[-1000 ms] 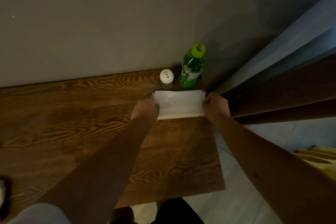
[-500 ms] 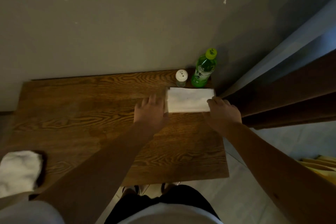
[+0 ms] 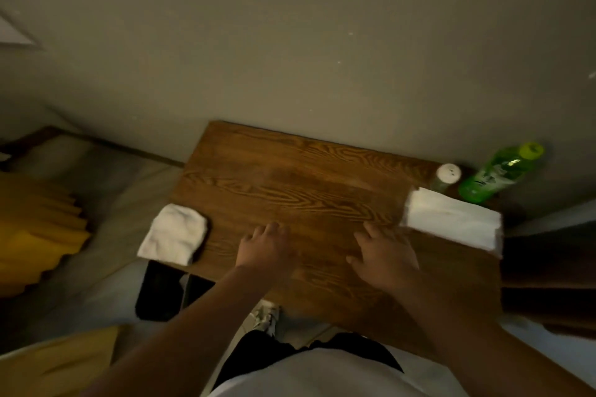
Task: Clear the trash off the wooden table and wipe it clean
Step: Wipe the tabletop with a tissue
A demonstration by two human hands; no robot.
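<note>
The wooden table (image 3: 290, 177) stands against the wall. A folded white napkin (image 3: 451, 222) lies flat near its right edge. A white cloth (image 3: 175, 234) rests on the left front corner, partly over the edge. My left hand (image 3: 263, 248) hovers over the middle of the table, fingers apart, holding nothing. My right hand (image 3: 383, 255) is also empty with fingers spread, just left of the napkin and not touching it. A green bottle (image 3: 496, 174) and a white shaker (image 3: 446, 176) stand at the back right corner.
A black bin (image 3: 161, 293) sits on the floor under the table's left front corner. Yellow fabric (image 3: 35, 226) lies at the far left. Dark wooden furniture (image 3: 548, 267) borders the table's right side.
Both hands have let go of the napkin and drawn back left toward the table's middle. The view has swung left, bringing the white cloth and bin into sight.
</note>
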